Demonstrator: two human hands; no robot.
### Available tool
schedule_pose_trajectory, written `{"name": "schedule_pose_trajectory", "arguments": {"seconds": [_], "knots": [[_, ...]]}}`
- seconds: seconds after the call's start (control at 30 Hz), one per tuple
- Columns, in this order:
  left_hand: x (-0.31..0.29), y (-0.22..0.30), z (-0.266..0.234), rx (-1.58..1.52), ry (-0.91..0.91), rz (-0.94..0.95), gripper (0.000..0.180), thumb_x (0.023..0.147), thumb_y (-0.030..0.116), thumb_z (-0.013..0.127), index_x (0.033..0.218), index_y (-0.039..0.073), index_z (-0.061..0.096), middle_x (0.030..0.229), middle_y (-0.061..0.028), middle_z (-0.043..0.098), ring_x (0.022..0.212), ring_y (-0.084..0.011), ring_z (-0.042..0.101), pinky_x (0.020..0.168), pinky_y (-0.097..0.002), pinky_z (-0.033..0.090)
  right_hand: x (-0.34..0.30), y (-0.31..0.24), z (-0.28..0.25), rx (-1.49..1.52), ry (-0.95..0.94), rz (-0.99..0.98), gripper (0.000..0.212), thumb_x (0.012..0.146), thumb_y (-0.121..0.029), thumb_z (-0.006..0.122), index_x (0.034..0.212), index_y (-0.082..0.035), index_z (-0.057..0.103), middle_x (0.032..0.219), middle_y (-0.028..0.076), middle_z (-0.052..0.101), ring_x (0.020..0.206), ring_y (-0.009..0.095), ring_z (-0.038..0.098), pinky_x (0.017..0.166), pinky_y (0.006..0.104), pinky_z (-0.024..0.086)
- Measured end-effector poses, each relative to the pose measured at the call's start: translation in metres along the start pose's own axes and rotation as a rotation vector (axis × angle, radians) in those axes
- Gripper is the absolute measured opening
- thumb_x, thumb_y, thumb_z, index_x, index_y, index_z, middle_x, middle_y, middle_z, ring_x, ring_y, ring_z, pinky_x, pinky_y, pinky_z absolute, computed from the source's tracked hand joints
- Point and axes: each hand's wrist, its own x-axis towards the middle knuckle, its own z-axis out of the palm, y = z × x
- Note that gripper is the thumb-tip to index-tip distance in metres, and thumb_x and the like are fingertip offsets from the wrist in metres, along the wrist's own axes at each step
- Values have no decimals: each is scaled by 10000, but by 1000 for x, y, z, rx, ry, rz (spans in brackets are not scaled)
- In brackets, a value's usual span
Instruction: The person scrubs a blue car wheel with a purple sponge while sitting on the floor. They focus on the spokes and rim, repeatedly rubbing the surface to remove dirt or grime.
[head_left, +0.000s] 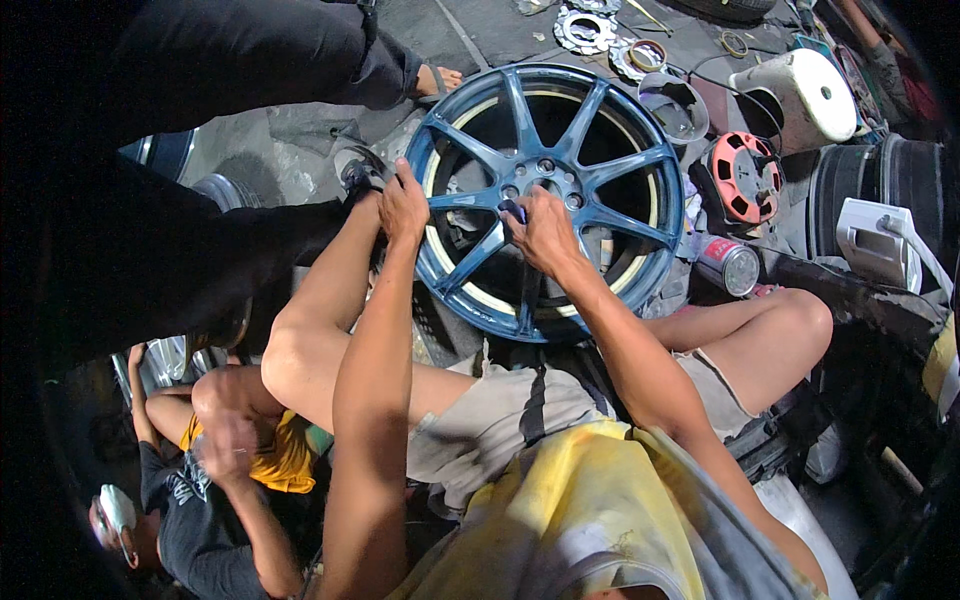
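A blue multi-spoke wheel rim (517, 88) lies in front of my legs, its spokes facing up. My left hand (403, 205) is closed at the rim's left edge; the fingertips are partly hidden. Over the hub, my right hand (545, 232) pinches a small dark blue-black pad (513, 211) against the spoke beside the centre. Its exact kind is too small to tell. Greyish, worn-looking patches show on the spokes, and a pale ring runs inside the barrel.
To the right are a white stool (800, 95), a red round machine part (742, 178), a can (728, 265) and a grey bowl (690, 125). A standing person's dark trouser leg (250, 60) is at the left. Another person (210, 510) sits at lower left.
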Motion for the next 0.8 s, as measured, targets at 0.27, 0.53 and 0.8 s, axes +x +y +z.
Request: {"name": "schedule_pose_trajectory", "arguments": {"seconds": [0.27, 0.53, 0.8], "knots": [[-14, 15, -11, 11, 7, -37, 841, 1074, 584, 240, 1193, -117, 690, 1229, -393, 630, 1222, -532, 565, 1087, -545, 392, -27, -9, 16, 119, 242, -109, 167, 923, -132, 693, 928, 35, 675, 875, 210, 534, 847, 427, 568, 722, 496, 443], [-5, 10, 0, 46, -14, -48, 867, 1071, 606, 241, 1242, -135, 655, 1280, -396, 609, 1247, -532, 554, 1108, -538, 385, -31, -8, 15, -12, 264, -77, 81, 870, -87, 685, 933, -39, 705, 902, 148, 565, 915, 347, 579, 762, 461, 357], [-11, 12, -5, 46, 27, -72, 848, 1070, 603, 252, 1188, -113, 690, 1216, -388, 642, 1214, -529, 577, 1083, -544, 405, -29, -10, 14, -3, 222, -97, 128, 863, -89, 679, 984, -53, 702, 957, 137, 579, 956, 343, 577, 808, 457, 371]]}}
